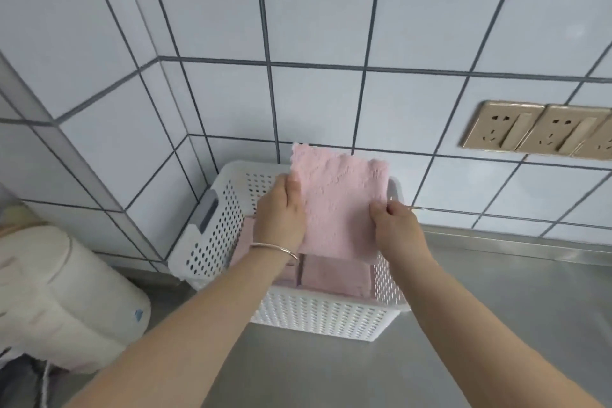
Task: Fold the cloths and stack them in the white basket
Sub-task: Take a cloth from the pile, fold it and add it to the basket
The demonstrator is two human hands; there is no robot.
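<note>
A folded pink cloth hangs flat just above the white perforated basket. My left hand grips its left edge, and my right hand pinches its right edge. Both hands are over the basket's opening. Inside the basket lie folded pink cloths, partly hidden under the held cloth and my left wrist, which wears a thin bangle.
The basket stands on a grey steel counter in the corner of a white tiled wall. Gold wall sockets sit at the right. A large cream-coloured rounded object stands at the left of the basket.
</note>
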